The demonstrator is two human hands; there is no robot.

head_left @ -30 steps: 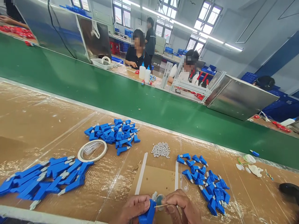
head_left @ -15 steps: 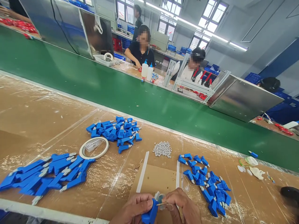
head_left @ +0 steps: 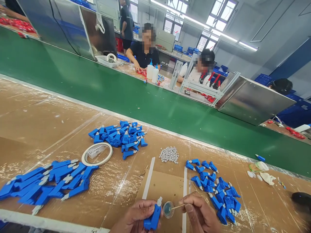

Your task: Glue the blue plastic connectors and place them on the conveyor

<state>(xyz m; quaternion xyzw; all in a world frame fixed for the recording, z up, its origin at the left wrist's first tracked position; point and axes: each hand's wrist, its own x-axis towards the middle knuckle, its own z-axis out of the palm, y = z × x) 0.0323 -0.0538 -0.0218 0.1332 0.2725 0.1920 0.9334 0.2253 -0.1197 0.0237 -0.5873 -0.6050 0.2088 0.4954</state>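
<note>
Between the fingers of my left hand (head_left: 139, 215) is a blue plastic part (head_left: 153, 217) with a pale grey tip pointing up and away. My right hand (head_left: 198, 212) pinches a thin wooden stick (head_left: 178, 206). The stick's far end reaches into a small clear cup (head_left: 168, 209) with bluish contents, which stands on the cardboard (head_left: 165, 184) just right of the blue part. Beyond my hands lies a heap of small grey pieces (head_left: 168, 154). Loose blue parts (head_left: 218, 191) with grey tips are scattered to the right of my right hand.
More blue parts lie in a row (head_left: 48, 181) at left and in a pile (head_left: 119, 137) farther back. A roll of tape (head_left: 97, 154) rests between them. A green conveyor belt (head_left: 145, 100) runs across behind the table. Co-workers sit beyond it, near two white bottles (head_left: 152, 72).
My right hand has drawn back to the right, and the stick has moved from the blue part to the cup. My left hand has shifted slightly left with the part.
</note>
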